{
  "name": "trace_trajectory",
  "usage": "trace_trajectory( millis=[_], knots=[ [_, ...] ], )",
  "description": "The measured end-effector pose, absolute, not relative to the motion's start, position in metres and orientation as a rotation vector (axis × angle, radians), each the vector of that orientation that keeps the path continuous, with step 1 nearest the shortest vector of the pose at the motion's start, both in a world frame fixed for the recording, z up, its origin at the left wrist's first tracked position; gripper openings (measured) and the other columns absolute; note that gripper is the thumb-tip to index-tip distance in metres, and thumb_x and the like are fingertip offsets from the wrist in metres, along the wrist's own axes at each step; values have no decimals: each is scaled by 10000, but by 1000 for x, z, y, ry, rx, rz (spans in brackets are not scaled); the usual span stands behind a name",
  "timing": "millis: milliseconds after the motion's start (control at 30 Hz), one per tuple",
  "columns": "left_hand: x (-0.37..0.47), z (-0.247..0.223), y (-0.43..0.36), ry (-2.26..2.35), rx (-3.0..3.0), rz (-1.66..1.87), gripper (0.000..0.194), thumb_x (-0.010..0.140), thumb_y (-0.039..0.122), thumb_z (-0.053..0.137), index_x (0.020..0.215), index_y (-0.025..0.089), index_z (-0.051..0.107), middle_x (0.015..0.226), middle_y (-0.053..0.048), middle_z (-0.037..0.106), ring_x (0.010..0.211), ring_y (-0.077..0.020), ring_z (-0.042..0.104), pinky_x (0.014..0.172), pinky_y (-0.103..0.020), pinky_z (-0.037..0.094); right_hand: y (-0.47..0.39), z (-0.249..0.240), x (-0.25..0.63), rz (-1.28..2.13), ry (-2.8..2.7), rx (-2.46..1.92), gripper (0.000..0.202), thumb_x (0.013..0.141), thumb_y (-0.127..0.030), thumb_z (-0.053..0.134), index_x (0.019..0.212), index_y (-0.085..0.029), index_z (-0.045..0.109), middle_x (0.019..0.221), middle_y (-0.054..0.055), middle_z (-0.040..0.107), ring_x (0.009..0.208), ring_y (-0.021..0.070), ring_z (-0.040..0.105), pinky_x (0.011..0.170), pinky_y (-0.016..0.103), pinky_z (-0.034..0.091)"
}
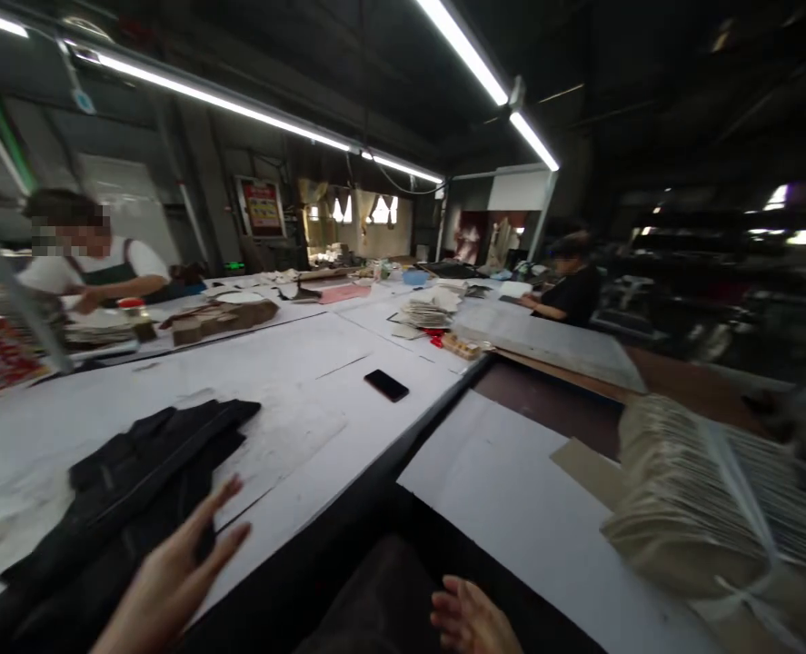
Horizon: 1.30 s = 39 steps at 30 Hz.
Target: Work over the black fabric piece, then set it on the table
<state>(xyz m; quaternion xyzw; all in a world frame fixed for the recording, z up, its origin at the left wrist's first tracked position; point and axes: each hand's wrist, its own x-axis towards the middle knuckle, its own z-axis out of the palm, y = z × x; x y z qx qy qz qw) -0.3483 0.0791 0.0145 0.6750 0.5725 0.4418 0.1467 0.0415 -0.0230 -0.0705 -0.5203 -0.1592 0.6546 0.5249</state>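
- Our left hand (171,572) hovers flat, fingers spread, its grip empty, over the edge of the black garment (130,490) lying on the white table (321,391)
- Our right hand (474,622) sits low at the frame's bottom, seemingly loosely curled and holding nothing
- A phone (387,385) lies farther up the table

Dim workshop — long white tables (348,363) under ceiling tube lights (471,54) — bright windows (365,211) far back.
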Motion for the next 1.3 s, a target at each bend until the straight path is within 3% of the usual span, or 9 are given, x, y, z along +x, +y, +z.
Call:
trace_trajectory(
  millis=[100, 167, 267, 333, 500, 833, 1067, 1233, 1300],
  knots=[
    [-211, -16, 68, 941, 2044, 918, 670, 938, 511, 530, 1518, 227, 349, 1578, -84, 324, 1463, -299, 277, 1208, -555, 201, -30, -44, 38, 1462, -25, -806, 1043, 415, -696, 877, 1248, -182, 517, 1312, 140, 601, 1194, 270, 605, 984, 359, 485],
    [-128, -20, 50, 615, 1906, 780, 768, 903, 523, 586, 1526, 156, 327, 1588, -142, 277, 1481, -314, 221, 1225, -555, 151, -39, -12, 39, 1320, 13, -583, 1034, 493, -676, 868, 1322, -199, 475, 1410, 133, 526, 1293, 246, 532, 1076, 359, 435],
    [-46, -8, 17, 347, 1317, 686, 882, 747, 536, 786, 1456, 152, 427, 1520, -191, 403, 1407, -340, 384, 1173, -488, 344, -61, 33, 49, 1102, -76, -409, 928, 745, -731, 677, 1452, -211, 376, 1486, 132, 441, 1377, 249, 443, 1202, 399, 290],
    [-17, 7, -3, 254, 1100, 598, 738, 674, 459, 874, 1276, 141, 588, 1306, -183, 626, 1219, -319, 583, 1042, -407, 483, -79, 51, 58, 955, -128, -371, 882, 819, -740, 580, 1486, -216, 336, 1498, 133, 424, 1389, 256, 426, 1232, 424, 224],
    [11, 30, -36, 239, 1055, 442, 395, 674, 406, 891, 884, 119, 720, 905, -83, 741, 838, -164, 656, 782, -223, 511, -116, 61, 70, 674, -254, -353, 799, 884, -736, 467, 1507, -259, 316, 1522, 120, 390, 1409, 274, 394, 1242, 486, 163],
    [28, 25, -66, 305, 1383, 464, 554, 699, 636, 765, 661, 110, 598, 589, -9, 533, 554, -110, 449, 530, -210, 387, -147, 59, 68, 432, -292, -397, 698, 871, -739, 481, 1455, -363, 412, 1569, 46, 321, 1468, 263, 281, 1224, 576, 147],
    [13, 32, -69, 249, 1828, 598, 510, 891, 567, 587, 610, 159, 470, 551, 4, 459, 529, -107, 365, 513, -235, 276, -160, 52, 65, 497, -301, -468, 665, 809, -806, 488, 1377, -459, 493, 1533, -23, 391, 1466, 212, 298, 1226, 537, 175],
    [14, 32, -69, 78, 2091, 586, 475, 1000, 510, 390, 660, 181, 436, 598, -4, 479, 546, -120, 380, 536, -241, 317, -167, 58, 67, 384, -393, -696, 423, 762, -401, 789, 1168, -339, 690, 1509, -37, 420, 1517, 73, -24, 1241, 372, 173],
    [21, 27, -69, 32, 2087, 561, 489, 996, 546, 380, 689, 185, 501, 628, -27, 544, 555, -134, 454, 547, -233, 375, -171, 58, 73, 396, -365, -684, 411, 755, -434, 793, 1140, -315, 711, 1510, -19, 419, 1518, 81, -20, 1230, 344, 196]
  ],
)
